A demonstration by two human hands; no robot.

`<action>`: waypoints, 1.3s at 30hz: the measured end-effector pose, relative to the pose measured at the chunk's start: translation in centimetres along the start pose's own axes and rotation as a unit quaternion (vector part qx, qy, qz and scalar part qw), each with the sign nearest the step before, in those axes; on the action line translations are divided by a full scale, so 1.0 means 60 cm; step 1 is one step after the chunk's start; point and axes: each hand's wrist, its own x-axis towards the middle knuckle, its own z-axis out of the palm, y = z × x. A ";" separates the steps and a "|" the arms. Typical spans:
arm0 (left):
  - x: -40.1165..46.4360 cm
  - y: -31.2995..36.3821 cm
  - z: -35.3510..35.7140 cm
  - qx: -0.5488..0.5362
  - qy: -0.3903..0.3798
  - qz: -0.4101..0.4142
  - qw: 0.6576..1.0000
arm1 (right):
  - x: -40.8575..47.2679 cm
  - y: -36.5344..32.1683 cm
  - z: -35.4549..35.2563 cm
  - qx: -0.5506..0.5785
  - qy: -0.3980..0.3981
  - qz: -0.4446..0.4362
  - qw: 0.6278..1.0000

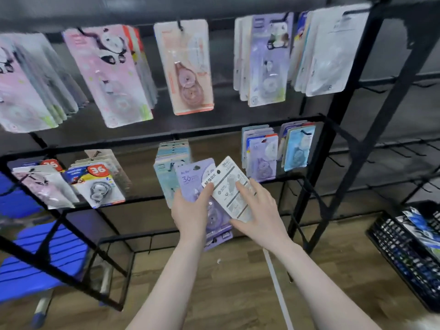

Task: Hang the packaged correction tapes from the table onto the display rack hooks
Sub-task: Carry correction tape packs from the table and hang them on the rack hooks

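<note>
My left hand (190,216) grips a small stack of purple correction tape packs (190,181) in front of the black display rack (307,186). My right hand (258,211) pinches one white pack (228,179) turned back side up, thumb under it and fingers laid on top, fanned off the stack to the right. Just behind the stack, teal packs (172,153) hang on a lower-row hook. More packs hang along the upper row, among them a pink panda pack (109,72) and a peach pack (185,65).
A blue plastic chair (35,265) stands at lower left behind the rack frame. A black crate (404,256) with blue packs sits on the wooden floor at right. Bare hooks (404,151) stick out of the rack's right section.
</note>
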 end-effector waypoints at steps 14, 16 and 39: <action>-0.039 -0.004 0.120 0.057 -0.011 0.028 0.998 | 0.020 0.106 -0.043 0.156 -0.084 0.020 0.984; -0.032 -0.006 0.119 0.052 -0.026 0.029 0.998 | 0.026 0.118 -0.039 0.265 -0.064 0.031 0.962; 0.068 -0.007 0.105 0.044 -0.048 0.009 0.998 | 0.148 0.194 -0.044 0.589 0.070 0.271 0.758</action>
